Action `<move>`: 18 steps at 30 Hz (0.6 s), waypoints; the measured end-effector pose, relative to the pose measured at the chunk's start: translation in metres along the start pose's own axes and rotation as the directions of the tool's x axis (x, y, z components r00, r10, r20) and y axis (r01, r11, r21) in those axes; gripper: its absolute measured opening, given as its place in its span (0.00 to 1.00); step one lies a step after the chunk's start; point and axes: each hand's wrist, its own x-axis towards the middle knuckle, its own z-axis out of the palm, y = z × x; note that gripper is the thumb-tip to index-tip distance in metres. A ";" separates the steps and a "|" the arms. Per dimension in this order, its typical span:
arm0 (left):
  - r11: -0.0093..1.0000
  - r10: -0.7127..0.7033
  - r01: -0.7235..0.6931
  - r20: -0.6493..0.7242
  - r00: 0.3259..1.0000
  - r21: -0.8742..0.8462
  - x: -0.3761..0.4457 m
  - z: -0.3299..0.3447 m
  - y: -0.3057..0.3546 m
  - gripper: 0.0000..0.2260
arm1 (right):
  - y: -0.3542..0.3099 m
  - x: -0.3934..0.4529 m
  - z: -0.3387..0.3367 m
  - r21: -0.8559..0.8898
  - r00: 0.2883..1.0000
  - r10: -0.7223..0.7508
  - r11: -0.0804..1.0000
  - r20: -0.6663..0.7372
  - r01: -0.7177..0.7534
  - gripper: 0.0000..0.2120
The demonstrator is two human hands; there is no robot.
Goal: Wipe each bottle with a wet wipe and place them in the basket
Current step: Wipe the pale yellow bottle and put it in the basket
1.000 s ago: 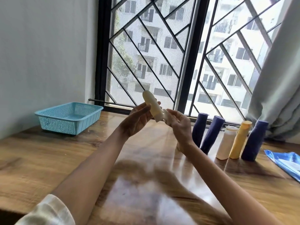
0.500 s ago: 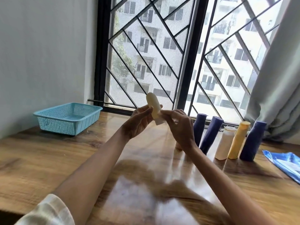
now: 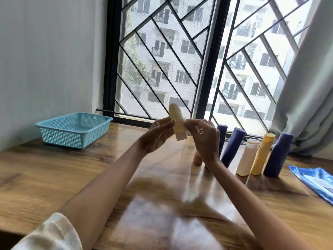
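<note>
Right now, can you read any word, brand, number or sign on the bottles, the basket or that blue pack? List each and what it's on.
No text can be read anywhere.
Cream bottle held in both hands: no print shows.
Standing bottles: plain sides toward the camera, no label legible.
Blue basket: no marking.
Blue pack at the right edge: a pale panel, too blurred to read.

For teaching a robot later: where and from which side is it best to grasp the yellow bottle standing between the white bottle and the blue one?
Probably the yellow bottle at its upper body, from the front: white bottle and blue bottle crowd its sides.
</note>
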 end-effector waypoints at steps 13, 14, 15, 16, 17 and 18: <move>0.999 -0.036 0.035 0.047 0.998 0.015 -0.003 0.003 -0.002 0.27 | -0.010 -0.002 0.003 0.029 0.997 -0.058 0.998 0.051 0.056 0.07; 0.999 -0.029 0.028 0.039 0.999 0.015 -0.003 0.002 -0.001 0.28 | -0.013 -0.003 0.006 0.048 0.994 -0.071 0.997 0.080 0.067 0.08; 1.000 -0.026 0.025 0.040 0.999 0.017 -0.004 0.001 0.000 0.27 | -0.014 -0.001 0.007 0.059 0.995 -0.059 0.997 0.084 0.054 0.08; 0.999 -0.033 0.033 0.050 0.998 0.017 -0.004 0.002 0.000 0.26 | -0.012 0.000 0.007 0.070 0.998 -0.030 0.997 0.062 0.025 0.08; 0.999 -0.051 0.050 0.064 0.997 0.022 -0.004 0.005 -0.001 0.24 | -0.008 0.002 0.005 0.080 1.000 0.002 0.997 0.027 -0.004 0.08; 0.997 -0.070 0.067 0.076 0.995 0.037 -0.004 0.007 -0.002 0.23 | -0.004 0.004 0.001 0.089 1.000 0.026 0.996 -0.007 -0.025 0.07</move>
